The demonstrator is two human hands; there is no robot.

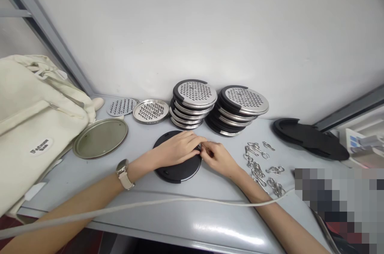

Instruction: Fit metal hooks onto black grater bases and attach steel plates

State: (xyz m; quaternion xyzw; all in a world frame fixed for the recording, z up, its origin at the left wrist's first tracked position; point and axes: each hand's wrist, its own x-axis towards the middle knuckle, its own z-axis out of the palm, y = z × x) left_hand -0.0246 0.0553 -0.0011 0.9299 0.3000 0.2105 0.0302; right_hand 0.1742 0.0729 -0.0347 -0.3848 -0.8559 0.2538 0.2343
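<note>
A round black plate (177,170) with a thin silvery edge at its lower right lies flat on the table. My left hand (180,148) rests over it, fingers reaching to its right edge and holding it there. At that same edge my right hand (217,157) is closed in a pinch, touching the left fingertips. A small metallic glint shows between the two hands; its shape is mostly hidden by the fingers. To the right of my right hand, several metal ring-and-hook clips (256,170) lie loose in a scattered pile.
Two stacks of round graters, a left stack (196,93) and a right stack (247,100), stand by the wall. Loose grater discs (151,111), an olive lid (102,138) and a cream bag (39,122) sit leftward. Black holders (309,140) lie right. A white cable (168,202) crosses in front.
</note>
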